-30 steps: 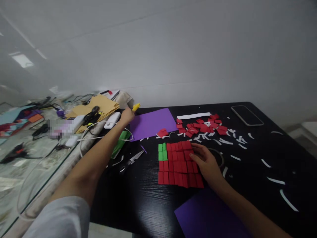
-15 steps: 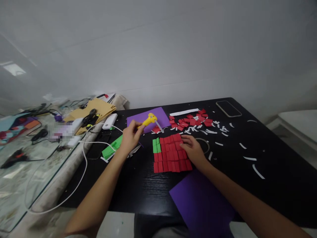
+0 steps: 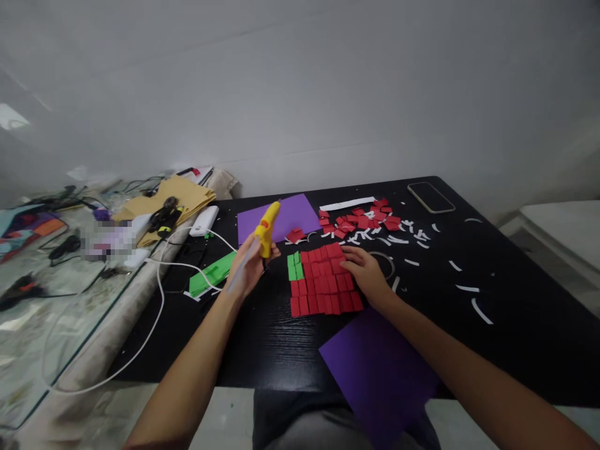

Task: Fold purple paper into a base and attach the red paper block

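Observation:
My left hand (image 3: 248,267) is closed around a yellow glue gun (image 3: 266,232), held above the table with its nozzle pointing up and away. A pale glue stick (image 3: 241,270) juts from the back of the gun, over my wrist. In front of me lies a sheet covered in rows of red paper pieces (image 3: 323,284), with a small block of green paper pieces (image 3: 295,267) at its upper left corner. My right hand (image 3: 368,275) rests at the sheet's upper right edge, its fingers stretched out and touching the red pieces.
Behind the sheet are loose red paper pieces (image 3: 360,219), white paper scraps (image 3: 394,240) and a purple sheet (image 3: 297,215). Another purple sheet (image 3: 375,369) overhangs the front edge. Green strips (image 3: 210,275), a white cable (image 3: 162,294) and clutter stand left; a phone (image 3: 431,197) lies back right.
My left hand has turned the glue gun from pointing right to pointing up and away, swinging the glue stick back over my wrist. My right hand stays at the sheet's edge.

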`<state>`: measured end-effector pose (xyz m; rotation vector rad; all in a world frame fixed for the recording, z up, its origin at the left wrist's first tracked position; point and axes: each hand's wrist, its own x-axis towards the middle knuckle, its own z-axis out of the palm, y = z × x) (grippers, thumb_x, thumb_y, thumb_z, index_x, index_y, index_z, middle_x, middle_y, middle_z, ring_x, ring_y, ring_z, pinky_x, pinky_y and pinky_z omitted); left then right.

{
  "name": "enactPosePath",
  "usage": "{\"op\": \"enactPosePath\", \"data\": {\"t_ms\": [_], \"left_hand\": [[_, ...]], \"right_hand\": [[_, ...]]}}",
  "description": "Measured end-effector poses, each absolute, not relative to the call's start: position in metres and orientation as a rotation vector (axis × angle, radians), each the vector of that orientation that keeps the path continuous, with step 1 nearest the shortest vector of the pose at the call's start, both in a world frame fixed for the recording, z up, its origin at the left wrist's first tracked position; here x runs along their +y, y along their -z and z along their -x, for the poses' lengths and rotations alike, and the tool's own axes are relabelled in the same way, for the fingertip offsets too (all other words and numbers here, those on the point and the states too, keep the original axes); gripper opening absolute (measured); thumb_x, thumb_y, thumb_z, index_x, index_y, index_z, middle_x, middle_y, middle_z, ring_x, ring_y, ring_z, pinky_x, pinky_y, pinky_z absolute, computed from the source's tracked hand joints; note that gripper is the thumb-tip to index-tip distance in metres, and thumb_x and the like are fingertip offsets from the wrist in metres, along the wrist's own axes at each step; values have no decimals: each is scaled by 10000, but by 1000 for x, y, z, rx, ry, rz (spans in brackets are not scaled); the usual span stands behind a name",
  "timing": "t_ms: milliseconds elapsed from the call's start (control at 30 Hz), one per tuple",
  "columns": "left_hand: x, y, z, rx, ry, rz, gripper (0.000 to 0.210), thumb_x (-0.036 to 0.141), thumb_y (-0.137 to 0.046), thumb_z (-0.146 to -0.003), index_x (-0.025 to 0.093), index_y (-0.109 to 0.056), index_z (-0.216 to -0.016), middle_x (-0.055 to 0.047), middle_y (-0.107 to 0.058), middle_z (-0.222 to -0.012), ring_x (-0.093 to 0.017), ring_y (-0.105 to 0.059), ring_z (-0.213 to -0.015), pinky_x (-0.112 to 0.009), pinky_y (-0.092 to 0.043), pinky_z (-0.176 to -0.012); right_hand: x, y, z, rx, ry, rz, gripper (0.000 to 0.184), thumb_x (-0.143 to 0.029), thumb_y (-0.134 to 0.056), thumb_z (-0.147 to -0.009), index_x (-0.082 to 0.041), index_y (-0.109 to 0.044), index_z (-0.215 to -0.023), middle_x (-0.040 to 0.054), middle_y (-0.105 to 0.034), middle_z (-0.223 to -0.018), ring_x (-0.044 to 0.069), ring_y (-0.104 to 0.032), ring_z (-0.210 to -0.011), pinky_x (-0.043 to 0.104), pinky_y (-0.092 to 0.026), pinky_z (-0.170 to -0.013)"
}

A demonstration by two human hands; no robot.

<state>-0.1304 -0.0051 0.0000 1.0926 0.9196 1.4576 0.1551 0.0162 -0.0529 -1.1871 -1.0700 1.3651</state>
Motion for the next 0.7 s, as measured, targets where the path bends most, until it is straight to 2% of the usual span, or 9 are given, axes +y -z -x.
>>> {"op": "enactPosePath", "data": {"t_ms": [100, 167, 233, 333, 467, 567, 700], "left_hand": [[-9, -6, 124, 882, -1398, -1058, 546, 426, -892, -714, 188, -656, -1145, 44, -572, -718, -103, -545, -608, -246, -508, -604], [-9, -3, 121, 978, -1416, -1104, 503, 434, -874, -747, 201, -634, -1122, 102, -445, -594, -74, -411, -476, -212, -410, -482], [-8, 4, 120, 1065, -1429, -1117, 438, 493, -829, -805, 216, -609, -1065, 126, -382, -536, -71, -346, -408, -204, -347, -418], [-5, 16, 121, 1139, -1410, -1127, 395, 529, -812, -831, 222, -583, -928, 118, -418, -506, -79, -375, -372, -213, -343, -386], [0, 29, 122, 1217, -1301, -1188, 444, 587, -797, -834, 194, -599, -775, 49, -539, -537, -107, -516, -428, -235, -427, -424], [2, 32, 120, 1253, -1236, -1232, 479, 623, -797, -817, 179, -628, -755, 24, -578, -569, -113, -551, -464, -243, -474, -464], [1, 30, 115, 1289, -1195, -1264, 528, 682, -786, -785, 175, -641, -762, 16, -588, -602, -110, -534, -457, -250, -467, -450]], "right_hand": [[16, 52, -154, -1060, -1377, 1189, 418, -297, -779, -672, -229, -723, -1081, 75, -800, -1080, 287, -743, -1082, 493, -539, -1051], [14, 50, -154, -1066, -1393, 1186, 427, -329, -805, -692, -229, -725, -1098, 79, -799, -1095, 289, -744, -1091, 501, -536, -1064], [13, 48, -153, -1084, -1411, 1174, 461, -356, -834, -700, -231, -724, -1130, 81, -797, -1119, 290, -744, -1101, 503, -539, -1072], [11, 46, -152, -1129, -1411, 1145, 526, -350, -874, -674, -232, -709, -1160, 89, -788, -1172, 287, -735, -1127, 502, -534, -1095], [11, 47, -152, -1155, -1390, 1140, 548, -289, -877, -646, -231, -679, -1153, 101, -767, -1203, 283, -726, -1133, 512, -525, -1112], [10, 50, -152, -1153, -1374, 1141, 557, -273, -850, -663, -237, -646, -1180, 89, -758, -1167, 280, -730, -1109, 522, -533, -1099], [10, 54, -153, -1134, -1364, 1162, 578, -283, -815, -693, -257, -606, -1231, 61, -746, -1110, 279, -737, -1070, 532, -558, -1053]]}}
